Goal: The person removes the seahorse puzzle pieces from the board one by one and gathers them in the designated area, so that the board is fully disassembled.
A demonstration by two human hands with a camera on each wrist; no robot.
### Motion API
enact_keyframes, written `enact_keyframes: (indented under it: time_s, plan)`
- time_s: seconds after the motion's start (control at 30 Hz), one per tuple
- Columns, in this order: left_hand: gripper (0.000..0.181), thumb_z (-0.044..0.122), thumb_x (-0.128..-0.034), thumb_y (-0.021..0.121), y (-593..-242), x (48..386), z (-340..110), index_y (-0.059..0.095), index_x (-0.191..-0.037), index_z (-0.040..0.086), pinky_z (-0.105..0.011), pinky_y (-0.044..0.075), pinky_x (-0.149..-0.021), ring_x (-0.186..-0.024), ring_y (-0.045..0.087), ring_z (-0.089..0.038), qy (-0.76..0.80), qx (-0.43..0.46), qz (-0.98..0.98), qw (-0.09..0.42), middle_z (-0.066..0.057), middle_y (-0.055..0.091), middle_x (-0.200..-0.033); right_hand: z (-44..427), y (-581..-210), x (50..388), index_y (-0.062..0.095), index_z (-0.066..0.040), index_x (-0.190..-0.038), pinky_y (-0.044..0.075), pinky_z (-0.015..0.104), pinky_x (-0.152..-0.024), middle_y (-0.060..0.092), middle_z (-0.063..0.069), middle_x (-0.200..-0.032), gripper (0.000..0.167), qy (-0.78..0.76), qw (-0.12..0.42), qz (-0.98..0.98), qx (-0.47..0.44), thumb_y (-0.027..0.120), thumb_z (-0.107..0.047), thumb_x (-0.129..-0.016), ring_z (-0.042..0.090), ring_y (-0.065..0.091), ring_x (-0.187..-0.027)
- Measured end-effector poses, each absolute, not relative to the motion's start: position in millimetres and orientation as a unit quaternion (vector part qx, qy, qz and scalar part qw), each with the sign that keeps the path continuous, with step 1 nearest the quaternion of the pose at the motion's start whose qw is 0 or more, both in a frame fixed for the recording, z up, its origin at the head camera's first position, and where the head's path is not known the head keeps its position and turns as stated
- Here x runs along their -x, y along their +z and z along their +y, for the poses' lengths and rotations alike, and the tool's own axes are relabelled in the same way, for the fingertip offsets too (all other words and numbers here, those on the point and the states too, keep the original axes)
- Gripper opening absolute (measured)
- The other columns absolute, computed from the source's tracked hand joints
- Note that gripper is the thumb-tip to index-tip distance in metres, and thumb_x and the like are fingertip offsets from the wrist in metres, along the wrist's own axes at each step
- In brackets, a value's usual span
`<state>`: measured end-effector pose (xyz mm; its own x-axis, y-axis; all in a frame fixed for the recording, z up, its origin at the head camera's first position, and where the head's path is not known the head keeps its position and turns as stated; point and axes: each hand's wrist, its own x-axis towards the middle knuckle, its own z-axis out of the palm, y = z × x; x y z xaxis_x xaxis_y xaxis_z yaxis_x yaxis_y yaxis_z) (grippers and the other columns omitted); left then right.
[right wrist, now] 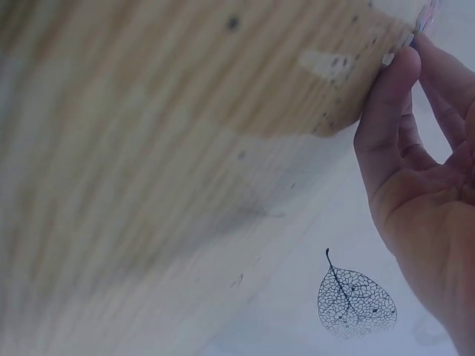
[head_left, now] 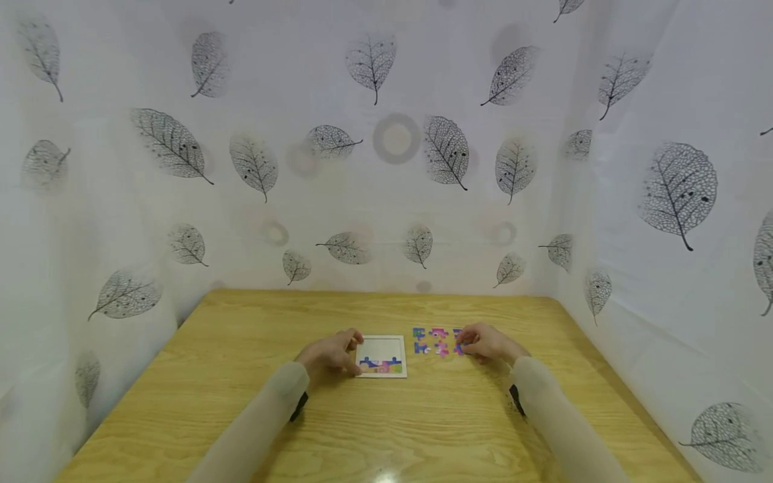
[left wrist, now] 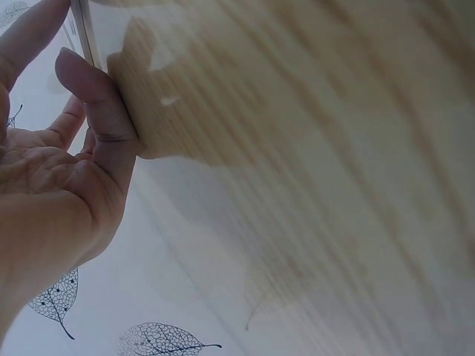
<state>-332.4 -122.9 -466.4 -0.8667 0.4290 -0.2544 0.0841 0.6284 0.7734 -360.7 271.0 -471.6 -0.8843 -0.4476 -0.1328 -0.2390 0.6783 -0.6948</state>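
A white square puzzle frame (head_left: 382,345) lies on the table, its lower part filled with colourful jigsaw pieces (head_left: 380,366). My left hand (head_left: 331,351) holds the frame's left side, a finger by the upper corner and the thumb by the lower one. In the left wrist view, the thumb (left wrist: 96,96) meets the frame's thin edge (left wrist: 86,33). To the right of the frame, loose jigsaw pieces (head_left: 439,349) lie in two rows. My right hand (head_left: 488,343) pinches a puzzle piece (right wrist: 424,16) at the right end of these rows, between thumb and forefinger; the fingers partly hide it.
The wood-grain table (head_left: 386,416) carries the frame and pieces near its middle. White curtains (head_left: 392,201) with a leaf print surround it at the back and both sides. Dark straps (head_left: 298,406) show at both sleeves.
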Motion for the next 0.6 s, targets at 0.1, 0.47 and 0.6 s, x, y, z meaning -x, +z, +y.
enact_keyframes:
  time_s: [0.1, 0.47, 0.6]
  plan:
    - [0.063, 0.008, -0.0759, 0.082, -466.4, 332.9, -122.8, 0.047, -0.128, 0.007, -0.027, 0.047, -0.066, -0.092, 0.048, -0.022, 0.403, -0.143, 0.879, 0.213, -0.012, 0.046, -0.118, 271.0, -471.0, 359.9, 0.065, -0.001, -0.113, 0.051, 0.028, -0.053, 0.061, 0.010, -0.095, 0.019, -0.349, 0.146, 0.905, 0.193, 0.061, -0.006, -0.094, 0.015, 0.055, -0.059]
    - [0.063, 0.007, -0.0755, 0.082, -465.8, 330.8, -123.1, 0.047, -0.128, 0.007, -0.028, 0.047, -0.066, -0.094, 0.047, -0.023, 0.410, -0.140, 0.876, 0.212, -0.012, 0.045, -0.118, 270.2, -466.8, 355.5, 0.066, -0.002, -0.117, 0.050, 0.028, -0.057, 0.060, 0.012, -0.095, 0.032, -0.351, 0.160, 0.902, 0.195, 0.072, -0.009, -0.087, 0.015, 0.054, -0.066]
    - [0.063, 0.007, -0.0755, 0.082, -464.9, 330.2, -123.2, 0.047, -0.128, 0.007, -0.028, 0.047, -0.067, -0.097, 0.047, -0.024, 0.409, -0.140, 0.877, 0.210, -0.012, 0.045, -0.117, 270.5, -467.0, 355.4, 0.066, -0.001, -0.116, 0.049, 0.028, -0.057, 0.061, 0.012, -0.095, 0.030, -0.345, 0.156, 0.904, 0.200, 0.071, -0.009, -0.088, 0.015, 0.054, -0.067]
